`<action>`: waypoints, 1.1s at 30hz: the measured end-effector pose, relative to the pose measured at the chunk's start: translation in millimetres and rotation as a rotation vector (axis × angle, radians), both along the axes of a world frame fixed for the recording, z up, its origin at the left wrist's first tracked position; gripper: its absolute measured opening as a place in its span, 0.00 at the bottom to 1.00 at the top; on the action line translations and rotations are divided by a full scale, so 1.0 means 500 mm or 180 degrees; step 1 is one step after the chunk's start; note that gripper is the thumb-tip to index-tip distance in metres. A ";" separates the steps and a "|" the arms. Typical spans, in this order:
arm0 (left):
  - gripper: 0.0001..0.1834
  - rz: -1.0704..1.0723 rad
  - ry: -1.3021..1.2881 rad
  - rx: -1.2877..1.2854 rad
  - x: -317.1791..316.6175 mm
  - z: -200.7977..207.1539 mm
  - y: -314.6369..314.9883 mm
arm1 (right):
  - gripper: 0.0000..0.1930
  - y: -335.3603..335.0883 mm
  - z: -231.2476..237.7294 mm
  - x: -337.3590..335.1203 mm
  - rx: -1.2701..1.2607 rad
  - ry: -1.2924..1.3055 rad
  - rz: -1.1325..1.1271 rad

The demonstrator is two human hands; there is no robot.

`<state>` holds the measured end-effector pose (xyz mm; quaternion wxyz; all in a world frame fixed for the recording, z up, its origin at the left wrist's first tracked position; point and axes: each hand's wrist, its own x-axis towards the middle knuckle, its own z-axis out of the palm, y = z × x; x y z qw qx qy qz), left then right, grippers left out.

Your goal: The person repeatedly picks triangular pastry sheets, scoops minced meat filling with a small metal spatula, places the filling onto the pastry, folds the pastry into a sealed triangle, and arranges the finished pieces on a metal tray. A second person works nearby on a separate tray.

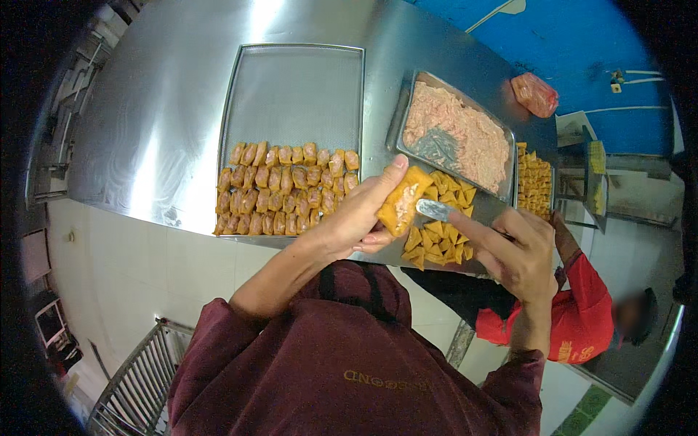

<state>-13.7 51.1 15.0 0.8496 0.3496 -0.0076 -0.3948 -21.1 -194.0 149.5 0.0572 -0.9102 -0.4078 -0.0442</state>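
My left hand holds a golden fried tofu piece between thumb and fingers, pale pink paste smeared along its upper face. In my right hand is a small metal spatula, its blade close against the tofu's right side; whether they touch I cannot tell. Triangular tofu pieces lie heaped below both hands. Just beyond stands a metal pan of pink minced paste, scooped out at its near left. Left of my hands, filled tofu pieces sit in rows on a mesh tray.
A steel table carries everything. Right of the pan are more tofu pieces and a tied plastic bag of something pink. A co-worker in a red shirt stands close at my right. A metal rack is at lower left.
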 end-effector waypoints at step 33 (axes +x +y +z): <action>0.36 0.2240 -0.0918 0.0503 -0.008 0.016 -0.011 | 0.32 0.114 -0.075 -0.063 0.1033 0.0164 -0.0595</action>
